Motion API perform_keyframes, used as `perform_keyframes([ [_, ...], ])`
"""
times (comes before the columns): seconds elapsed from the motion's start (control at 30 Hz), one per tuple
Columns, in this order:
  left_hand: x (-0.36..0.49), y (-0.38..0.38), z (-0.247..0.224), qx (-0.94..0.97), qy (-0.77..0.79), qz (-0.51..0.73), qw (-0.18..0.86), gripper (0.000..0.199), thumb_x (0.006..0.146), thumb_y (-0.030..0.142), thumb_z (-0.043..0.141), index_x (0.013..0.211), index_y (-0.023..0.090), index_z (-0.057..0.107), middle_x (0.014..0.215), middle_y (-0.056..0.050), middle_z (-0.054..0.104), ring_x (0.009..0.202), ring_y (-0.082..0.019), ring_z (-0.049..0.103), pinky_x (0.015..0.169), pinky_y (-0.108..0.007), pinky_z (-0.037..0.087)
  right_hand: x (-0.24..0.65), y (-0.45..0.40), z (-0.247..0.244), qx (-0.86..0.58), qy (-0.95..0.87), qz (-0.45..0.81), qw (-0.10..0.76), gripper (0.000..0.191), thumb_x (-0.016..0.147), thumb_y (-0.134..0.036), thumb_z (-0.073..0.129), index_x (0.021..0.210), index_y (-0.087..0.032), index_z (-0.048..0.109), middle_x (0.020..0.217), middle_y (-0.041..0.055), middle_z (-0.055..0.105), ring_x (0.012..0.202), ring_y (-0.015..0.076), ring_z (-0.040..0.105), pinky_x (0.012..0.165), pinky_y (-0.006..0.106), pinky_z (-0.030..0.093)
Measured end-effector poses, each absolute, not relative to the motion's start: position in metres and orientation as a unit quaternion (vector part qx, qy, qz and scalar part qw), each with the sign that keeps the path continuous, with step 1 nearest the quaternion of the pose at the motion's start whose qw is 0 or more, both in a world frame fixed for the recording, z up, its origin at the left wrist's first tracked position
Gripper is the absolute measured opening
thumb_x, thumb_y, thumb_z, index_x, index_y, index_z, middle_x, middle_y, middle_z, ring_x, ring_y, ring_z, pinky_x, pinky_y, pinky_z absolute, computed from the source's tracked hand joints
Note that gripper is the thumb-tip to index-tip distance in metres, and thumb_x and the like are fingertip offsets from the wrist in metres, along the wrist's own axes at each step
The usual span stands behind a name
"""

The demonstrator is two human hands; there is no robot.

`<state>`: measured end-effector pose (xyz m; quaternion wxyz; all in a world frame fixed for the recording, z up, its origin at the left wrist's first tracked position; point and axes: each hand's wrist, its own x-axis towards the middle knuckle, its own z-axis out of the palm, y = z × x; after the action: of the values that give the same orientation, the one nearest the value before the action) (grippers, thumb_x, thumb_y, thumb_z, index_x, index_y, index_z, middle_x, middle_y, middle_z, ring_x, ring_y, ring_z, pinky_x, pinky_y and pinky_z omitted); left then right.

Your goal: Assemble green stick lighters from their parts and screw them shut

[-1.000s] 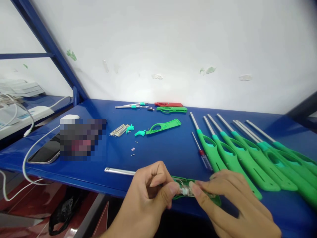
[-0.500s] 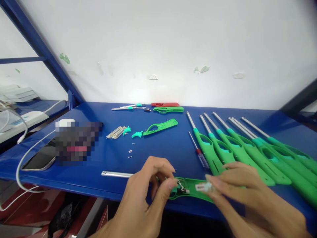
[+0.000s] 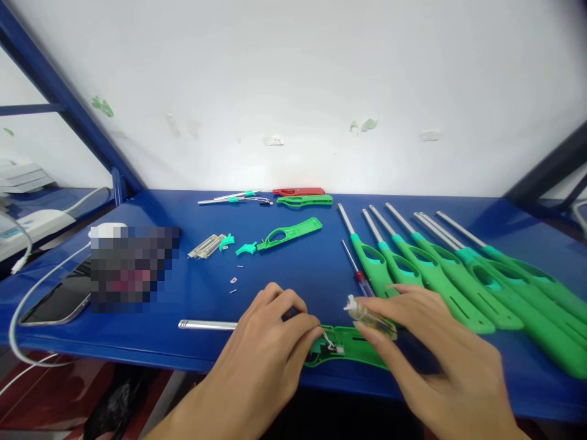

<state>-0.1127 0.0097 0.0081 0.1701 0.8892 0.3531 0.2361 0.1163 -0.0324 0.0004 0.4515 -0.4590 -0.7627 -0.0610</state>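
In the head view, a green lighter casing half (image 3: 355,342) lies open side up at the table's front edge, with white wires and a small black part inside. A metal tube (image 3: 206,325) sticks out to its left. My left hand (image 3: 275,348) is closed over the casing's trigger end, thumb and fingers pressed together there; they hide part of it. Pinched between the thumb and fingers of my right hand (image 3: 426,348) is a clear yellowish fuel tank (image 3: 373,319) with a pale valve at its tip. It is tilted, just above the casing, apart from it.
Several assembled green lighters (image 3: 440,287) and a screwdriver (image 3: 362,278) lie to the right. Beyond my hands are another green casing half (image 3: 293,232), teal triggers (image 3: 246,248), and clear tanks (image 3: 207,245). A phone (image 3: 59,299) and a white cable (image 3: 22,318) occupy the left.
My right hand has moved left and turned the fuel tank, so more of its clear body shows. My left fingers have closed down onto the casing. The view has shifted slightly.
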Motion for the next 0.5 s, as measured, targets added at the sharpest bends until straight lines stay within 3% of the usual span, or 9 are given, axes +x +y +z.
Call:
perform_keyframes([
  [0.17,-0.112,0.010,0.006,0.896,0.347,0.234,0.147,0.023,0.109,0.013,0.049,0.104,0.020,0.070,0.100,-0.002,0.064,0.095,-0.020,0.055,0.092,-0.043,0.045,0.118,-0.031,-0.003,-0.469,-0.770,-0.061,0.429,0.016,0.105,-0.018,0.059,0.121,-0.021,0.062,0.107,-0.0003,0.073,0.100,0.0137,0.067,0.109,0.030,0.043],
  [0.33,-0.111,0.010,0.012,0.907,0.343,0.214,0.115,0.020,0.108,0.012,0.048,0.107,0.019,0.066,0.105,-0.005,0.063,0.096,-0.021,0.056,0.088,-0.040,0.048,0.118,-0.032,-0.005,-0.519,-0.753,-0.042,0.403,0.010,0.111,-0.025,0.047,0.116,-0.021,0.054,0.099,0.0023,0.063,0.086,0.0141,0.064,0.072,0.027,0.049],
  [0.4,-0.110,0.012,0.018,0.924,0.323,0.181,0.099,0.024,0.102,0.002,0.049,0.105,0.020,0.066,0.106,-0.005,0.063,0.095,-0.021,0.056,0.090,-0.040,0.050,0.118,-0.033,-0.006,-0.531,-0.747,-0.039,0.398,0.009,0.111,-0.027,0.045,0.112,-0.022,0.052,0.098,0.0035,0.061,0.086,0.0157,0.063,0.065,0.028,0.047],
  [0.5,-0.107,0.018,0.030,0.952,0.279,0.110,0.066,0.034,0.086,-0.008,0.053,0.103,0.019,0.065,0.103,-0.004,0.063,0.099,-0.024,0.058,0.103,-0.047,0.048,0.118,-0.034,-0.009,-0.537,-0.744,-0.049,0.395,0.009,0.110,-0.031,0.048,0.111,-0.022,0.049,0.095,0.0038,0.058,0.088,0.0182,0.061,0.066,0.030,0.044],
])
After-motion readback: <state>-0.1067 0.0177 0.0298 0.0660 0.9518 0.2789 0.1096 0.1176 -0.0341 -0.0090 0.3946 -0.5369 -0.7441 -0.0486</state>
